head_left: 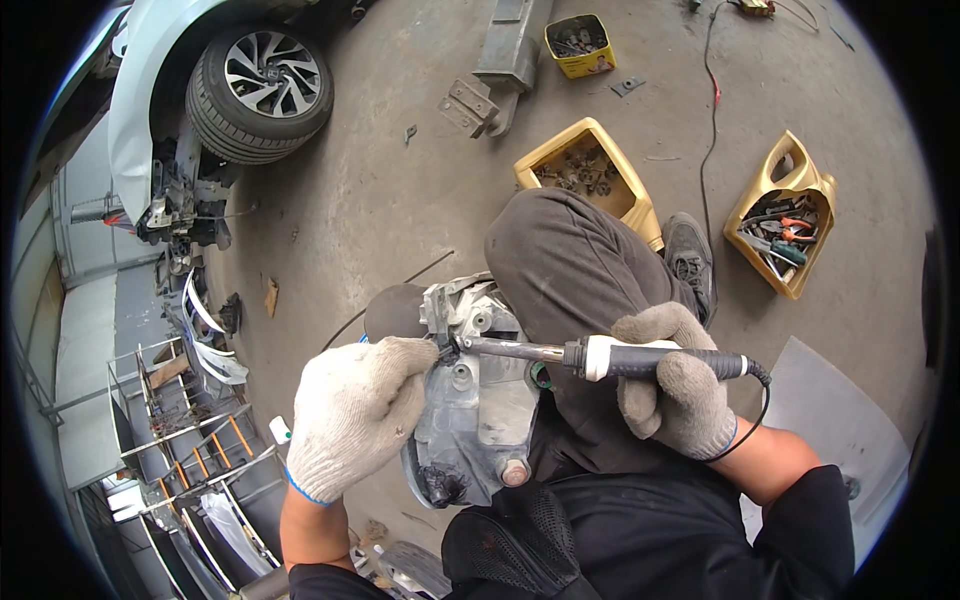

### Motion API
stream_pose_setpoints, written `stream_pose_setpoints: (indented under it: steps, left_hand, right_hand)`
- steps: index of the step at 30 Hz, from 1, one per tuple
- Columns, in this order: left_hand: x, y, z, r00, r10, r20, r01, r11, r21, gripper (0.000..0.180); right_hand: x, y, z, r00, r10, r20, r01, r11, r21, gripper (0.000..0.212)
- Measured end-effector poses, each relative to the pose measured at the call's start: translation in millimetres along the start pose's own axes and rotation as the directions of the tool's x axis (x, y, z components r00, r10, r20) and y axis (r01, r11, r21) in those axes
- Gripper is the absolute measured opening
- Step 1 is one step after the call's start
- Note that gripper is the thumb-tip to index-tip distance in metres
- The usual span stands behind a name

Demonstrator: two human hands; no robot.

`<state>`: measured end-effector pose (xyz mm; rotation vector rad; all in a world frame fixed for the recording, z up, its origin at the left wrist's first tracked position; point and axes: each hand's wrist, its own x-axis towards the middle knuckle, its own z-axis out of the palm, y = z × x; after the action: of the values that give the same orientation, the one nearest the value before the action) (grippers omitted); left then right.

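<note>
My right hand (685, 395), in a light knitted glove, is closed around the handle of a soldering iron (515, 350). The iron lies nearly level, its metal shaft pointing left and its black cord leaving the handle at the right. Its tip meets the upper left part of a grey plastic car-lamp-like housing (507, 415) resting on my lap. My left hand (355, 415), gloved too, has its fingers pinched together at the housing's left edge, close to the tip. Whatever is between those fingertips is hidden.
Ahead lies a cut-open gold jug (648, 215) with small metal fasteners; another gold jug (740, 235) at right holds pliers and screwdrivers. A yellow tin (585, 65) stands farther off. A cable (708, 150) crosses the floor. A car wheel (215, 110) and parts rack (215, 440) are left.
</note>
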<state>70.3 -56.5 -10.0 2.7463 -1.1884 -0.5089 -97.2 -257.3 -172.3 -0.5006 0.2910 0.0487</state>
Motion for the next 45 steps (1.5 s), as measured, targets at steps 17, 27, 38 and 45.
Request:
stream_pose_setpoints:
  steps: [17,27,38,45]
  left_hand:
    - [7,14,-2,0.998,-0.066,0.007,0.065,0.995,0.078,0.016]
    - [6,15,-1,0.998,-0.061,-0.004,0.061,0.994,0.094,0.016]
    - [9,19,-3,0.991,-0.135,0.009,0.135,0.99,0.032,0.015]
    - [8,17,-3,0.993,-0.119,0.007,0.119,0.992,0.029,0.014]
  right_hand:
    - [-9,-14,-1,0.989,-0.027,0.147,0.055,0.981,-0.188,0.042]
    - [-8,6,2,0.822,-0.434,0.369,0.566,0.55,-0.614,0.056]
    - [-5,0,8,0.742,-0.441,0.505,0.67,0.508,-0.541,0.057]
    - [-8,-10,20,0.791,-0.377,0.482,0.612,0.463,-0.641,0.054]
